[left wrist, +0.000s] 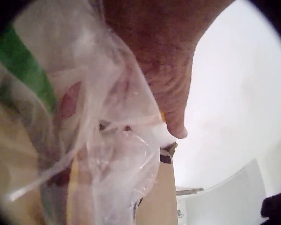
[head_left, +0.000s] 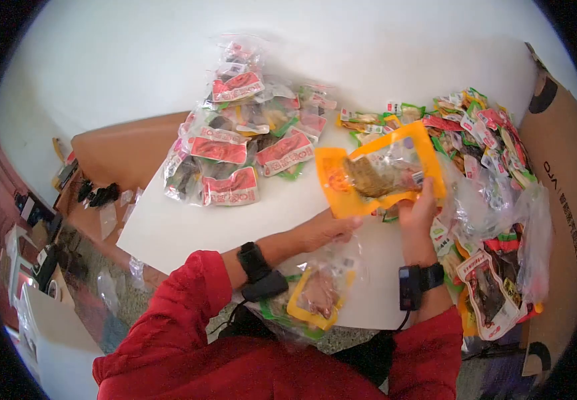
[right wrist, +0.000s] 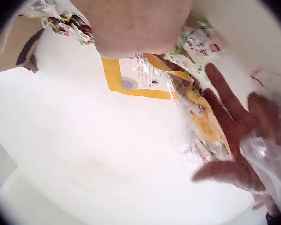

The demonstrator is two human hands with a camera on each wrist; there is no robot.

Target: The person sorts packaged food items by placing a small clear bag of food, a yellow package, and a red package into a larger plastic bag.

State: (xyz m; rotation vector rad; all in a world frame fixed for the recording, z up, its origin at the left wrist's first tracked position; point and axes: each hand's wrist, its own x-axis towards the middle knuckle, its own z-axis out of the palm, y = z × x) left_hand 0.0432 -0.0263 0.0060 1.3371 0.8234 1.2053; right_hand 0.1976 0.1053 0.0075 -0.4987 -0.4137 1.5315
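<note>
My right hand (head_left: 420, 210) grips a yellow-edged food packet (head_left: 378, 170) by its near edge, thumb over the front. Brown food shows through the packet's clear window, and its printed label (right wrist: 143, 75) faces the right wrist camera. Left of it, my left hand (head_left: 332, 230) holds a clear plastic bag (left wrist: 117, 112). The thumb and foremost fingers of that hand (right wrist: 239, 136) are spread toward the packet, and the bag's film gathers at the palm. Inside the hanging bag are a yellow-edged packet (head_left: 318, 293) and green-edged ones.
Filled clear bags with red-and-white labels (head_left: 228, 187) are heaped at the table's back left. Loose colourful packets (head_left: 482, 133) pile up along the right, beside a cardboard box (head_left: 558, 200). Crumpled clear bags (head_left: 482, 207) lie over that pile. The white table (head_left: 168, 227) stretches between the heaps.
</note>
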